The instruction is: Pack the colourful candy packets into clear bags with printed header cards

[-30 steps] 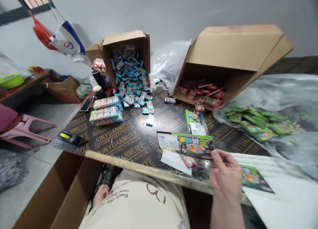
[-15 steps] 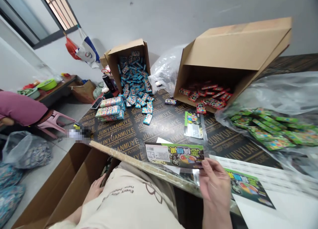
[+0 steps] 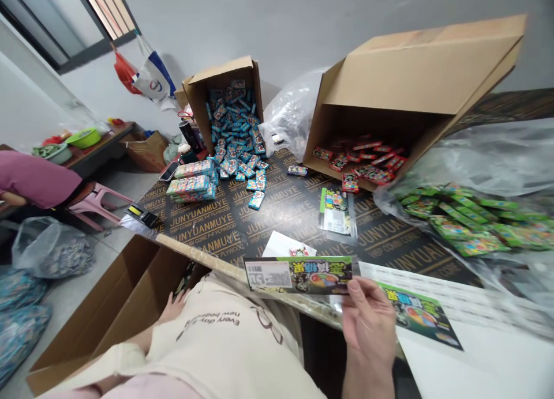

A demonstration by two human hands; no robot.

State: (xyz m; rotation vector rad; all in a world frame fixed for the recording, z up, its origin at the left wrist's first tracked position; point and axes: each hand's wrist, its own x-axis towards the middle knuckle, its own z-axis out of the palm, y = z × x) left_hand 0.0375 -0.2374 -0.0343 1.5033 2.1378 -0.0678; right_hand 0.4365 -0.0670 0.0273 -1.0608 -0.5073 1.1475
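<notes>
My right hand [image 3: 370, 312] pinches the right end of a flat printed candy bag [image 3: 298, 276], dark and green with a white label, and holds it over the table's front edge. Under my right wrist a similar printed piece [image 3: 422, 315] lies on white sheets [image 3: 480, 341]. My left hand [image 3: 174, 307] is low by my side at the inner edge of an open cardboard box [image 3: 125, 295], its fingers stretched out and partly hidden by my shirt. Behind the held bag, a small red candy pack [image 3: 299, 251] rests on a white card [image 3: 277, 243].
Another printed bag [image 3: 336, 214] lies on the dark table [image 3: 208, 226]. Cartons spill blue packs [image 3: 238, 134] and red packs [image 3: 372, 162]. Green packs [image 3: 471, 220] fill clear plastic at right. Stacked packs [image 3: 193, 183] stand left. A person [image 3: 38, 177] sits on a pink stool [image 3: 97, 200].
My right hand and the bag have shifted slightly left, and the bag has turned a little. The red pack on the white card now shows. My left hand has moved slightly up. The view has shifted.
</notes>
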